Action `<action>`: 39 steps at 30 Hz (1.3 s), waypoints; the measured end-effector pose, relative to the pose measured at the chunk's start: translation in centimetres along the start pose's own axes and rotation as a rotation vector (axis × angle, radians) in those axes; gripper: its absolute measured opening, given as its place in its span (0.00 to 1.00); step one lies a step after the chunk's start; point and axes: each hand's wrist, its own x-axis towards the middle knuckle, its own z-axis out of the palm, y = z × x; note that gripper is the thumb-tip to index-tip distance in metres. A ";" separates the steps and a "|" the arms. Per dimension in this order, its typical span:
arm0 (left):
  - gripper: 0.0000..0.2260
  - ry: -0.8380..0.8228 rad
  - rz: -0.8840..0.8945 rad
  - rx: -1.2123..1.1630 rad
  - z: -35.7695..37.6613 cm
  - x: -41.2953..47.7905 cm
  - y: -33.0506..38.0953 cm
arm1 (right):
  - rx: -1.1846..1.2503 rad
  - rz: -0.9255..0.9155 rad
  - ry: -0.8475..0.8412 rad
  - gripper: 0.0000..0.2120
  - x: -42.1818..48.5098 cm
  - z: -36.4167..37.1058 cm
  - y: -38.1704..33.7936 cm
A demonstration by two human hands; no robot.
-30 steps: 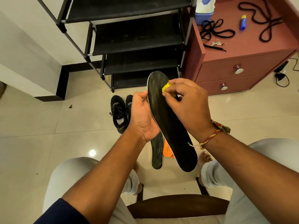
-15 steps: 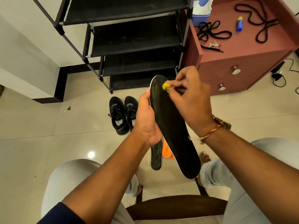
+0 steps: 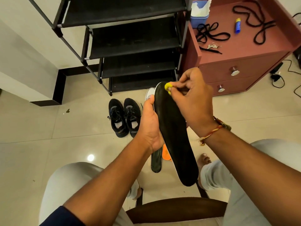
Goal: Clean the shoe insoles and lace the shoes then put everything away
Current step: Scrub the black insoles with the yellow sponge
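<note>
**Insole held up and rubbed at its toe end**

A black shoe rack (image 3: 130,39) is seen against the wall, and just beside it on the right a red-brown drawer cabinet (image 3: 244,62) on whose top two black laces (image 3: 210,33) lie loose, along with a small blue-and-yellow tube (image 3: 237,25) and a blue box (image 3: 199,18). A pair of black shoes (image 3: 124,117) is set on the tiled floor (image 3: 40,128) in front of the rack. Part of a white shoe (image 3: 149,93) is hidden behind the raised insole. Lower down, a second black insole (image 3: 156,162) and an orange one (image 3: 166,153) lie on the floor — both partly covered by the left hand and the held insole.

Both forearms are stretched forward from the seated person's lap. The left hand (image 3: 150,126) is wrapped around the left edge of the black insole (image 3: 175,137), thumb up along the rim. The right hand (image 3: 193,103) is curled, its fingertips pinching a small yellow cloth (image 3: 167,86), which is pressed on the insole's toe end.

The insole is held tilted between the hands — toe away, heel toward the brown chair seat (image 3: 175,209).
</note>
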 end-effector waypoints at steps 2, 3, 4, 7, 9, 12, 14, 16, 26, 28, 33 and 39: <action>0.30 0.011 0.017 0.037 0.0 0.0 -0.1 | 0.034 0.002 -0.017 0.13 -0.5 0.3 -0.4; 0.30 0.015 0.034 0.052 -0.1 0.0 -0.1 | 0.060 -0.007 -0.041 0.13 -1.0 0.6 -0.8; 0.30 0.017 0.047 0.055 -0.1 0.0 0.0 | 0.086 -0.024 -0.068 0.13 -1.3 1.0 -1.3; 0.29 0.013 0.063 0.068 -0.2 -0.1 0.0 | 0.114 -0.055 -0.089 0.12 -1.2 1.2 -1.6; 0.31 0.005 0.040 0.086 0.0 -0.1 -0.3 | 0.105 -0.024 -0.023 0.11 -0.2 0.6 -1.1; 0.31 -0.007 0.009 0.082 0.2 -0.1 -0.7 | 0.082 0.040 0.060 0.12 0.8 -0.2 -0.1; 0.30 -0.010 0.004 0.085 0.3 -0.1 -0.9 | 0.086 0.059 0.080 0.12 1.0 -0.4 0.2; 0.30 -0.005 0.008 0.092 0.2 -0.1 -0.9 | 0.109 0.063 0.070 0.12 0.8 -0.3 0.0; 0.29 0.011 0.082 0.064 0.2 0.1 0.0 | 0.027 -0.003 0.016 0.11 0.1 0.2 -0.4; 0.28 0.031 0.073 0.085 0.3 0.1 0.1 | 0.014 0.013 0.049 0.11 0.5 -0.2 0.3; 0.32 0.064 0.144 0.042 -0.5 0.4 1.2 | 0.074 -0.015 -0.109 0.10 -1.8 1.3 -1.0; 0.31 0.039 0.187 -0.053 -1.6 0.9 2.2 | 0.022 -0.081 -0.198 0.10 -2.4 1.9 -1.8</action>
